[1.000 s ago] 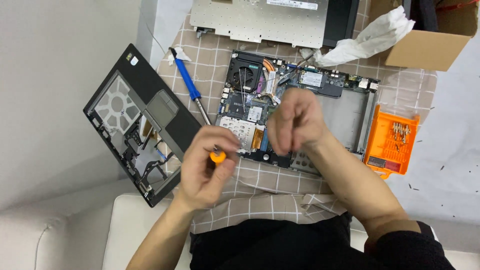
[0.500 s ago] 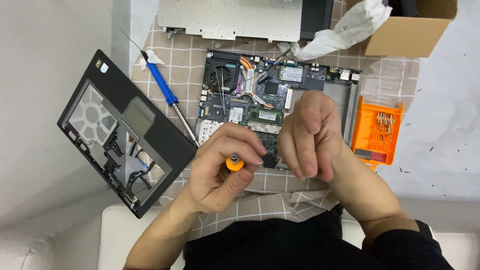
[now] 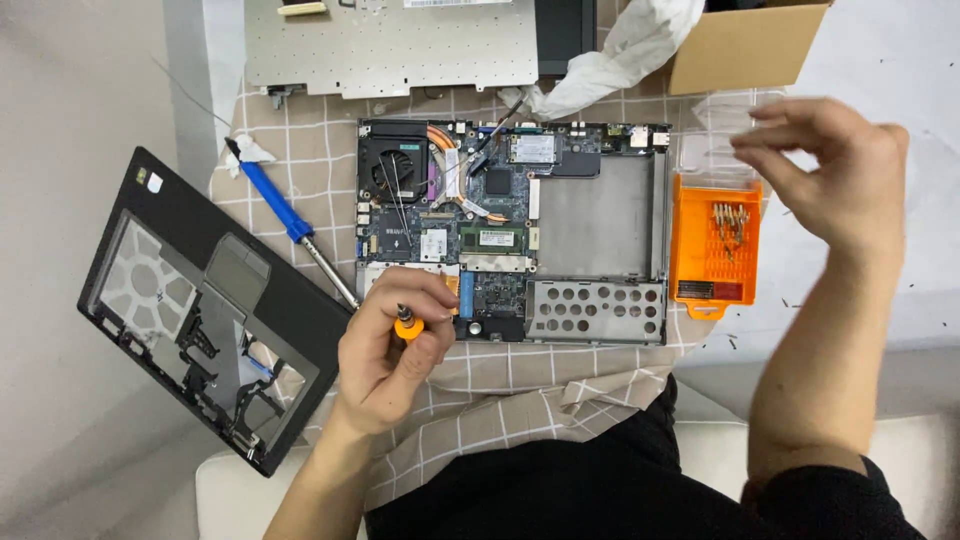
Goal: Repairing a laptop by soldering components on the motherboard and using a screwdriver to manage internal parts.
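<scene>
An opened laptop base (image 3: 600,215) with its circuit board and fan exposed lies on a checked cloth (image 3: 500,400). My left hand (image 3: 385,360) rests at the base's front left corner and grips a small screwdriver with an orange cap (image 3: 407,323). Off to the right, my right hand (image 3: 830,175) is raised above an orange bit case (image 3: 713,250). Its fingers are curled and apart, and I see nothing between them.
A black palm-rest cover (image 3: 200,300) lies to the left, with a blue-handled screwdriver (image 3: 270,195) beside it. A grey metal panel (image 3: 390,45) sits at the top, next to crumpled white tissue (image 3: 620,50) and a cardboard box (image 3: 745,45).
My right hand has lifted off the laptop's front edge and swung right, over the orange bit case. My left hand still holds the small screwdriver in the same spot.
</scene>
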